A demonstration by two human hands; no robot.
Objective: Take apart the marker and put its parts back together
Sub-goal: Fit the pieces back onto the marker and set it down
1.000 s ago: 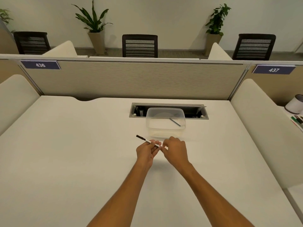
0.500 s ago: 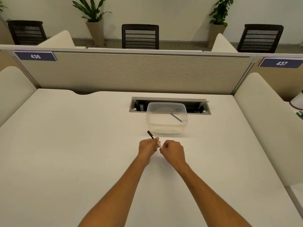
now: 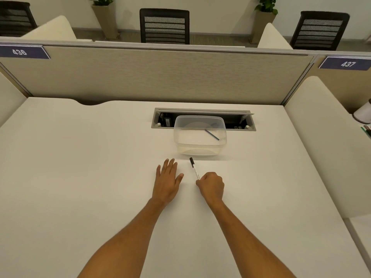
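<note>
The biggest risk sits with the marker, a slim white barrel with a black cap, just right of the frame's centre. The right hand is curled closed around its near end only, so the long capped end sticks out toward the top of the frame with nothing under it that I can confirm; whether it touches the desk I cannot tell. A one-ended grip like that could let the barrel pivot or slip, and a round marker on a smooth desk would likely roll. The left hand lies flat and spread wide on the desk, holding nothing, just left of the marker, so it offers no second hold if the cap has to be pulled. A lesser risk: a hard tug could send the hand into the clear plastic container just above the marker tip and knock it over the open cable tray behind it. The thin dark rod lying in that container could then drop into the tray.

Counted, largest first: one desk, three office chairs at the top of the frame, two potted plants, two numbered desk labels, one cable tray, one container, two hands, one marker, one rod.
</note>
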